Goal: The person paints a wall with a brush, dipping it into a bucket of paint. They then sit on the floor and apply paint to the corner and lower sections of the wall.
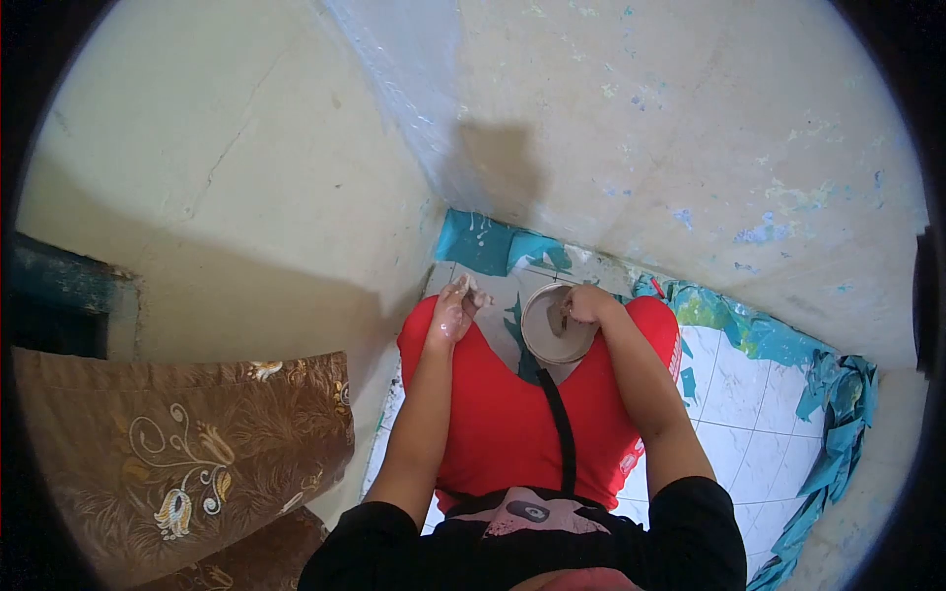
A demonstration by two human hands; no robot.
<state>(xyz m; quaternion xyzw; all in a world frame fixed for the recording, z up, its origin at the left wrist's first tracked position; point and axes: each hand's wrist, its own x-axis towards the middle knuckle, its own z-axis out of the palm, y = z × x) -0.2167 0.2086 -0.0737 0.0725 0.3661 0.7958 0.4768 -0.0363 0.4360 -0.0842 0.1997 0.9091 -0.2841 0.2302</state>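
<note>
My left hand [457, 306] is raised in front of my left knee, its skin smeared with wet white stuff. Its fingers are curled together, with a whitish lump at their tips. My right hand [588, 304] reaches over the rim of a round bucket [529, 344] standing between my knees. Pale greyish liquid or paste [563, 347] covers the bucket's bottom. The right fingers are closed, pointing down into the bucket beside a darker patch; I cannot tell what they grip.
Walls meet in a corner ahead, the right one [690, 128] patchy with old paint. Torn teal sheeting [475, 243] lies along the wall's foot over white floor tiles [734, 384]. A small red object [658, 287] lies by the wall. Brown patterned cloth [187, 443] hangs at left.
</note>
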